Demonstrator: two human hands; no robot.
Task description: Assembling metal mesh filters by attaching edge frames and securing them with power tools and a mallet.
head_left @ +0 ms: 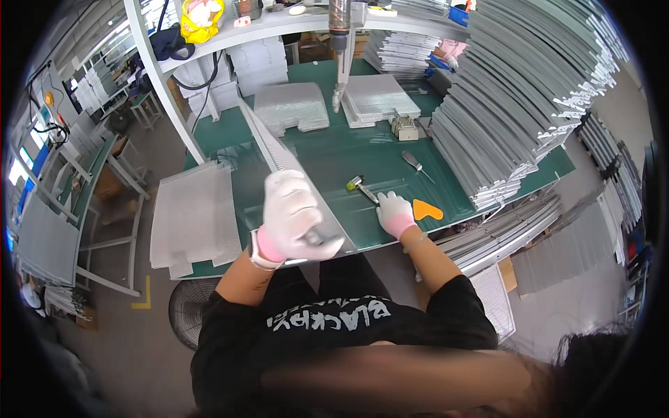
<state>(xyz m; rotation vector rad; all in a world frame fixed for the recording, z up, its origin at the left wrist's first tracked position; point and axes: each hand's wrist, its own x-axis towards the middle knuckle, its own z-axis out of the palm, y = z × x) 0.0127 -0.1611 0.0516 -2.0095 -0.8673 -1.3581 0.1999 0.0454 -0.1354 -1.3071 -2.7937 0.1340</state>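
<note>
My left hand [296,219], in a white glove with a pink cuff, grips a long perforated metal panel [279,157] held on edge above the green mat [348,160]. My right hand [394,212], gloved the same way, reaches to the handle of a small mallet [362,187] with a yellow-green head lying on the mat; the fingers rest at the handle's near end. An orange wedge-shaped piece [426,210] lies just right of that hand.
A tall stack of grey metal panels [516,97] fills the right side. Smaller panel stacks [291,106] sit at the back, and one pile [194,216] overhangs the left edge. A screwdriver [416,164] lies on the mat. A tool hangs from above [340,56]. A fan [187,313] stands on the floor.
</note>
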